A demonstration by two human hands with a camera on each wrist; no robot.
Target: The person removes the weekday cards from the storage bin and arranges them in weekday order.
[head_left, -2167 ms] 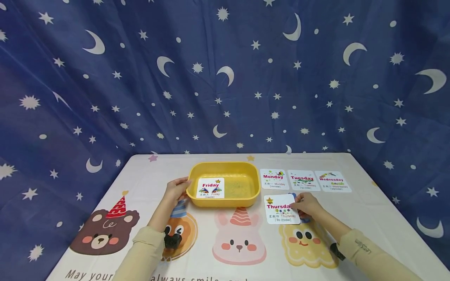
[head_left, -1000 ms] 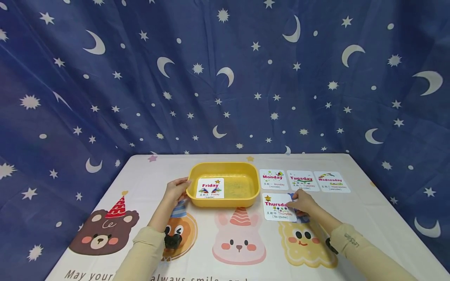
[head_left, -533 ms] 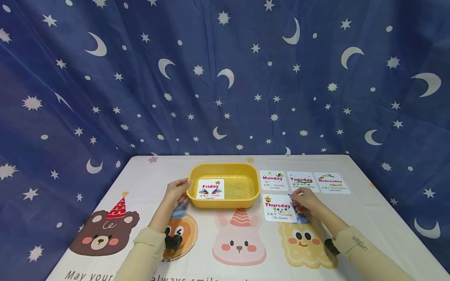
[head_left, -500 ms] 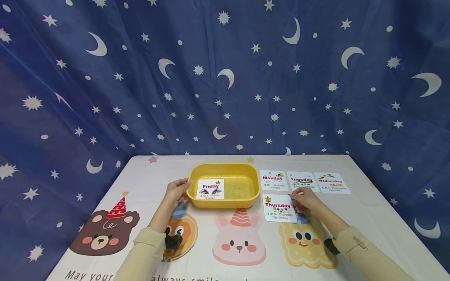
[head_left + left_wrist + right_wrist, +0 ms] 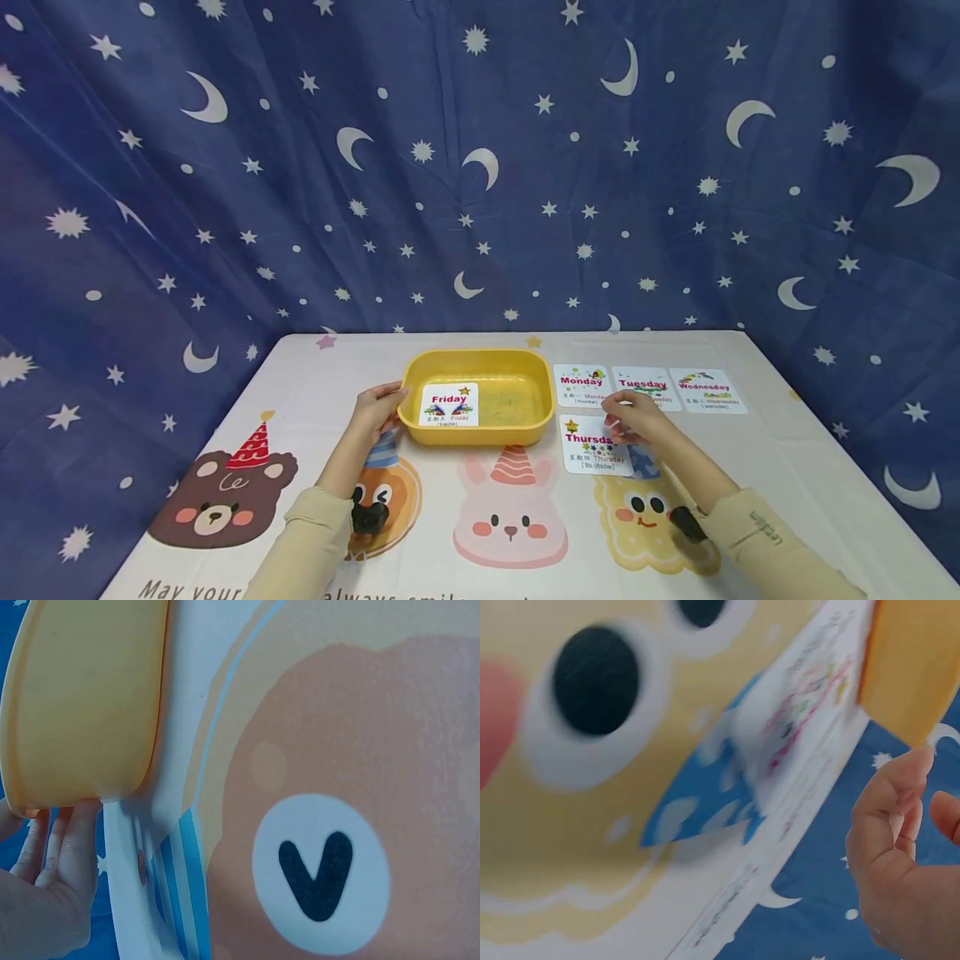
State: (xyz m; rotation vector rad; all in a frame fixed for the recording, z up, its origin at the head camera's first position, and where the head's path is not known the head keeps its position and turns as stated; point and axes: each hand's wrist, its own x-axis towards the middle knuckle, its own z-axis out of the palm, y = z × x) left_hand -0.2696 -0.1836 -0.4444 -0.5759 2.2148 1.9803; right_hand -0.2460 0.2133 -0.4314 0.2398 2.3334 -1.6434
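"Monday" to "Friday" on cards (image 5: 708, 392)

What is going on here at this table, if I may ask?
A person's left hand grips the left end of a yellow tray, with the Friday card inside. Their right hand, apparently holding nothing, is over part of the Thursday card. The Monday card, Tuesday card and Wednesday card lie in a row farther back on the table.

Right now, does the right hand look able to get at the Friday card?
Probably yes: the right hand appears empty, the yellow tray is open on top, and nothing lies over the Friday card; only the tray's wall must be crossed.
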